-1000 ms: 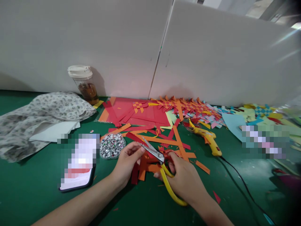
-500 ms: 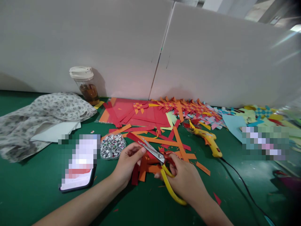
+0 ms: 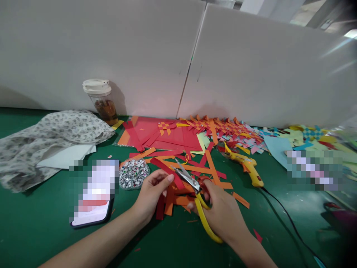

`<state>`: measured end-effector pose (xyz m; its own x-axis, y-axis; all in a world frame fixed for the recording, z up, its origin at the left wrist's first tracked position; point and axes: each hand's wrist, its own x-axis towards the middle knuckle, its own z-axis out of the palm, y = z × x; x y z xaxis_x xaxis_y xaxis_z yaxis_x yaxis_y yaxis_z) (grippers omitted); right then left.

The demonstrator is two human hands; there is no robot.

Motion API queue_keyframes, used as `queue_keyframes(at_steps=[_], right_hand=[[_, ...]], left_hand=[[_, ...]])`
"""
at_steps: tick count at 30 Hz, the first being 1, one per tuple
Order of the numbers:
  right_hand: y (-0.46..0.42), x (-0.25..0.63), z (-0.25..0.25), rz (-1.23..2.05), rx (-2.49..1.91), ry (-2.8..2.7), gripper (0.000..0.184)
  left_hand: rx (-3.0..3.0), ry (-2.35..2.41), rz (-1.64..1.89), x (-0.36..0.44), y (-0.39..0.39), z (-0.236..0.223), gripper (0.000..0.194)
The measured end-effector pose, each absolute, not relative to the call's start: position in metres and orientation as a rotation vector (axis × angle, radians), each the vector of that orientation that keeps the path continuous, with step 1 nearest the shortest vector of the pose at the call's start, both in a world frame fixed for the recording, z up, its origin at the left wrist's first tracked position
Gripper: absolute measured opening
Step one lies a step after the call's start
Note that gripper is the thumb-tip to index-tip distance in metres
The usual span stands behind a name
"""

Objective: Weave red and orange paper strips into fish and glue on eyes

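Note:
Pinched between the thumb and fingers of my left hand [image 3: 152, 191] is a red paper strip [image 3: 159, 164], part of a red and orange paper piece whose folds are partly hidden. Orange strip ends [image 3: 169, 205] and a dark red one hang below those fingers. My right hand [image 3: 224, 208] is wrapped round the handles of a pair of scissors [image 3: 203, 216], one yellow, one red. The scissor blades [image 3: 188, 176] are parted slightly and point up and left, close beside the red strip. Whether a blade touches the paper I cannot tell.
Loose orange strips [image 3: 213, 163] lie behind my hands. Left are a box of googly eyes [image 3: 134, 173], a phone [image 3: 95, 193], a cloth [image 3: 67, 126] and a drink cup [image 3: 104, 108]. Woven paper fish [image 3: 217, 126] line the back. A yellow glue gun [image 3: 252, 173] trails its cord at right.
My right hand has drawn the scissors a little right and down, away from the red strip, which now shows more of its length. The left hand has stayed almost still.

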<state>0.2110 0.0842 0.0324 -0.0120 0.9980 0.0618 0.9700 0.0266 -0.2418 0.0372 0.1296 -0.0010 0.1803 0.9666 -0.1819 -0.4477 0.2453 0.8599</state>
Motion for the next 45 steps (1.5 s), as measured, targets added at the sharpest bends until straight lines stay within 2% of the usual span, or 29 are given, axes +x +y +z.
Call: queue_keyframes(at_steps=[4, 10, 31, 45], right_hand=[[0.083, 0.212, 0.035, 0.160, -2.036, -2.085, 0.031], [0.084, 0.212, 0.033, 0.155, -2.071, -2.154, 0.028], [0.085, 0.212, 0.028, 0.001, -1.990, -2.208, 0.032], [0.084, 0.214, 0.026, 0.037, -1.997, -2.088, 0.033]], left_hand=[[0.770, 0.853, 1.145, 0.037, 0.130, -0.003, 0.020], [0.737, 0.839, 1.159, 0.039, 0.129, -0.003, 0.021], [0.751, 0.803, 1.132, 0.036, 0.130, -0.003, 0.017], [0.753, 0.834, 1.121, 0.037, 0.129, -0.003, 0.019]])
